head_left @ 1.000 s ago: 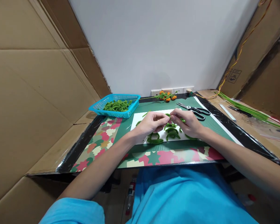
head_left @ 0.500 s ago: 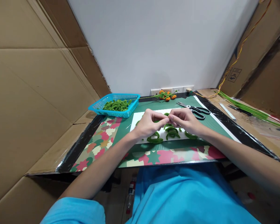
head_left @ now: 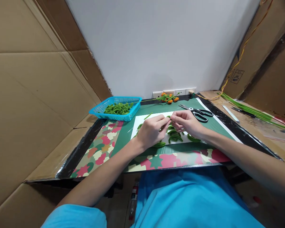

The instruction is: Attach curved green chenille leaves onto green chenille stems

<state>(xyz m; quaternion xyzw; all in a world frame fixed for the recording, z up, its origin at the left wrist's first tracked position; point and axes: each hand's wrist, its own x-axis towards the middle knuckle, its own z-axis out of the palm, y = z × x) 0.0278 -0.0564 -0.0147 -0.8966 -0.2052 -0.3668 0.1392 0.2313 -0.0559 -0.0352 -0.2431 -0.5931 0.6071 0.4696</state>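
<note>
Above a white sheet of paper (head_left: 139, 119), my left hand (head_left: 152, 130) and my right hand (head_left: 185, 122) meet at the fingertips. Both are closed in a pinch on a short green pipe cleaner (head_left: 168, 117), mostly hidden by the fingers. Several curved green pipe cleaner pieces (head_left: 175, 137) lie on the paper under and between the hands. Another green strip (head_left: 148, 116) shows just beyond my left hand; I cannot tell whether it lies on the paper or is held. Black-handled scissors (head_left: 199, 114) rest partly open beyond my right hand.
A blue basket (head_left: 134, 111) of green pipe cleaner pieces stands at the back left. An orange-flowered stem (head_left: 169, 98) lies near wall sockets (head_left: 180, 92). Long green stems (head_left: 249, 110) and a white strip (head_left: 231, 113) lie at right. Cardboard walls (head_left: 38, 95) flank the table.
My left hand has turned and its wrist has shifted slightly right and down, with its fingers more curled. The right hand keeps its pinch. A green strip now shows beyond the left hand.
</note>
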